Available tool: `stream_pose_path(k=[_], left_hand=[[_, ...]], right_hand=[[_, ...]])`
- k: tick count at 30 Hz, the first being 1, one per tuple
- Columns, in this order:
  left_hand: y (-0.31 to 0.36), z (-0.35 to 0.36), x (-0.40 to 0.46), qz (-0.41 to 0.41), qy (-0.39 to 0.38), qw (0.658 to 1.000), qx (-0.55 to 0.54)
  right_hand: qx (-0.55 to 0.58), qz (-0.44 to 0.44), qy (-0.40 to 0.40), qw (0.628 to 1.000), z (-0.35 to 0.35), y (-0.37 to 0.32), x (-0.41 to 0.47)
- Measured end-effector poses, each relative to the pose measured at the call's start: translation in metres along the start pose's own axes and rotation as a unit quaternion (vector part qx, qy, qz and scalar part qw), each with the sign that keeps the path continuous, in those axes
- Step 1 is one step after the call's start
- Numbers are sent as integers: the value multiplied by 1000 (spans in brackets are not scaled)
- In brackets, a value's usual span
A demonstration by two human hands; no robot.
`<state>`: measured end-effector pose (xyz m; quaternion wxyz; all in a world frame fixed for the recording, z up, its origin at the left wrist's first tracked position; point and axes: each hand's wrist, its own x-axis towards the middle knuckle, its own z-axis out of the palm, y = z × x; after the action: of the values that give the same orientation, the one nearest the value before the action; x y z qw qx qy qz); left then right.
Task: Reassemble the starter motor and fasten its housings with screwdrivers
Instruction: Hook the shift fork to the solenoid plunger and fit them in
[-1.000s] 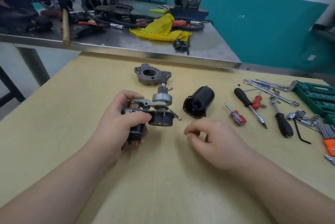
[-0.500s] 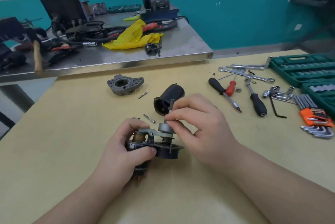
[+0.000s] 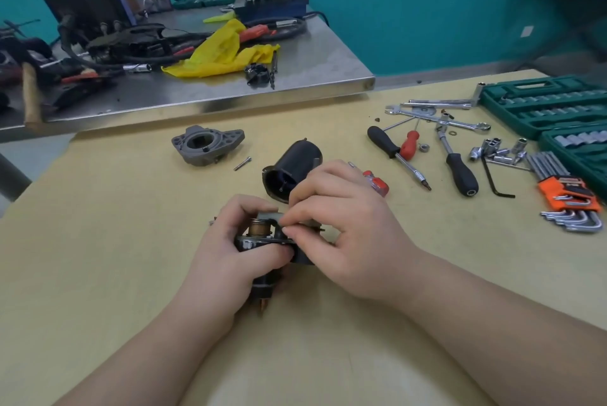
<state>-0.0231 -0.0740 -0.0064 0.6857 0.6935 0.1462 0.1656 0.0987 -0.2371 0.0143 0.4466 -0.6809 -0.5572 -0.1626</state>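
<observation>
On the table [image 3: 98, 241], head view: your left hand [image 3: 226, 258] grips the motor core [image 3: 259, 238] upright; your right hand [image 3: 348, 228] pinches its top. Black housing [image 3: 295, 169] lies just behind; grey end housing [image 3: 207, 146] and screwdrivers [image 3: 394, 153] well apart.

Your forearms enter from the lower frame bare, no sleeves; your left hand [image 3: 230, 258] and right hand [image 3: 348, 235] wear no gloves, rings or watch.
</observation>
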Motion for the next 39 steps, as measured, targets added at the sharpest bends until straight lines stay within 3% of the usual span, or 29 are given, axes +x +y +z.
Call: stream_pose_path(k=[15,24,33,39], left_hand=[[2,2,1,-10,-28,1000,8],[0,3,-2,15,-15,999,32],[2,6,-4,24,-12,999,27],[3,6,-5,22,-26,999,38]], right_hand=[[-68,28,-43,996,-5,2,4],[-52,117,-141,982,-10,-8,9],[-17,153,-135,979,-8,-15,8],[-6,132,-174,976,-16,-11,11]])
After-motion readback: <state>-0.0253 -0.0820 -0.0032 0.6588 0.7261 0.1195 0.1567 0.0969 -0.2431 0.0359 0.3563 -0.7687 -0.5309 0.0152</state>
